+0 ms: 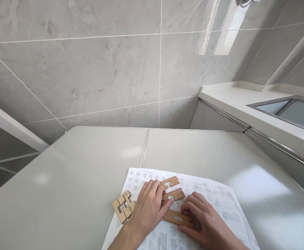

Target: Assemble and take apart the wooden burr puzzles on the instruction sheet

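My left hand point(148, 205) is closed at the left ends of two flat wooden puzzle pieces. The upper notched piece point(176, 180) lies just beyond the fingers. The lower notched piece point(179, 194) sits between its fingers and thumb. With thumb and fingers, my right hand point(205, 217) grips the right end of a slotted wooden puzzle piece point(171, 216), which bears a "2". Left of my left hand, a cluster of lighter interlocking wooden blocks point(121, 210) lies partly on the printed paper sheet point(219, 189); my wrist hides part of the surface beside it.
Beneath the paper is a glossy pale table point(89, 173) with a seam across it. A grey tiled wall point(110, 76) rises behind. At right stands a white counter point(224, 95) with an inset sink point(295, 111); a white-framed dark panel point(8, 149) is at left.
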Demonstrator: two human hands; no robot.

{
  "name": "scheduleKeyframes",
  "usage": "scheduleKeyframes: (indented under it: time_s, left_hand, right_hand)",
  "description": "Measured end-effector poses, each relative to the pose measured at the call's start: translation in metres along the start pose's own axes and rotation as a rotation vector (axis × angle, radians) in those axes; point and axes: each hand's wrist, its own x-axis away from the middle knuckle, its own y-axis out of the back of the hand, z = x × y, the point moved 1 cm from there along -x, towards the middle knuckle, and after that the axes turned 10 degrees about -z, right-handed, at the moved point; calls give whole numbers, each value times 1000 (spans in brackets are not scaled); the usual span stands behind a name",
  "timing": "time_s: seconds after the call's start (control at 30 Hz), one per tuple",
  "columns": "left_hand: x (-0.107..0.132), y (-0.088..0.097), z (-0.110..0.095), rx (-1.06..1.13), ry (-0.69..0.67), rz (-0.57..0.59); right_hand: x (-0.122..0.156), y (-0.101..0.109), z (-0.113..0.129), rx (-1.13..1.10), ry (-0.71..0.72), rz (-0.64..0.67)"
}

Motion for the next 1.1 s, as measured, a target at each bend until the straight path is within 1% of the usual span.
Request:
scheduleKeyframes:
  time_s: [0.13, 0.23, 0.3, 0.37, 0.43, 0.47, 0.57, 0.63, 0.77, 0.83, 0.87, 0.97, 1.1]
  left_hand:
    - [0, 3, -3, 23, 30, 27]
    - [0, 5, -4, 42, 25, 49]
    - [0, 5, -4, 46, 11, 55]
    - [2, 4, -4, 57, 11, 66]
    - [3, 3, -4, 99, 38, 107]
    - [4, 3, -5, 136, 71, 138]
    - [4, 5, -13, 341, 234, 216]
    - [3, 7, -21, 555, 339, 247]
    - [4, 4, -35, 969, 477, 343]
    - [6, -2, -37, 1098, 548, 368]
    - [7, -5, -37, 1128, 579, 367]
    - [10, -11, -33, 1107, 621, 324]
    - [10, -11, -32, 1000, 603, 256]
  right_hand:
    - [-1, 6, 2, 8, 33, 74]
    - [1, 11, 4, -49, 24, 106]
    - [4, 15, 3, -108, -39, 118]
    - [7, 18, 0, -174, -135, 104]
    - [8, 21, -3, -252, -223, 47]
    - [8, 22, -5, -292, -263, -8]
    - [5, 24, -11, -388, -374, -231]
    - [3, 22, -12, -410, -437, -324]
    - [2, 13, -6, -401, -461, -326]
    - [3, 8, 0, -383, -472, -323]
    - [3, 6, 3, -377, -469, -325]
    - [3, 2, 10, -358, -436, -310]
    - [3, 4, 8, -307, -382, -259]
